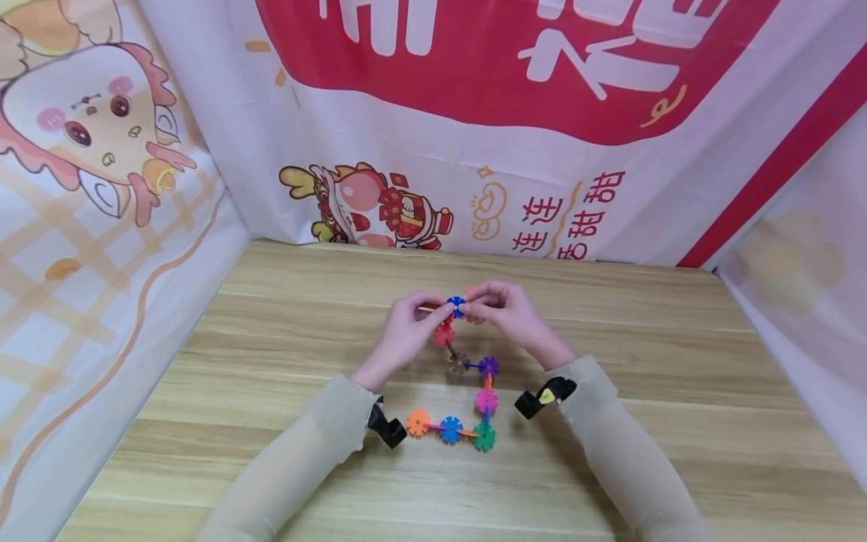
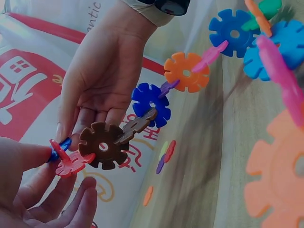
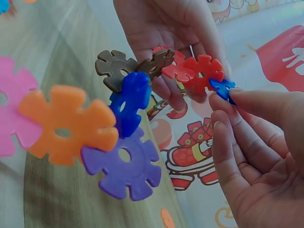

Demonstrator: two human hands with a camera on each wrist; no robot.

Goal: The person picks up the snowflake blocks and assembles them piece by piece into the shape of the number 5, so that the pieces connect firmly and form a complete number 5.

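Notched plastic snowflake discs form a zigzag chain, with a green disc [image 1: 484, 436] at a lower corner and an orange disc [image 1: 418, 422] at the near end. At the far end, my left hand [image 1: 406, 327] pinches a red disc [image 3: 203, 72]. My right hand [image 1: 511, 312] pinches a small dark blue disc [image 3: 222, 89] between thumb and fingertips. This blue disc touches the red one's edge; how far their slots engage is hidden by fingers. Brown discs [image 2: 103, 146] follow the red ones, then a blue disc [image 2: 152, 104] and a purple disc [image 3: 124, 164].
The chain's lower part lies over the wooden table [image 1: 305, 467]. Several loose discs lie beyond it, including an orange disc [image 2: 148, 195] and a purple disc [image 2: 160, 165]. Printed cloth [image 1: 379, 120] stands at the back and both sides. Each wrist carries a black camera [image 1: 387, 427].
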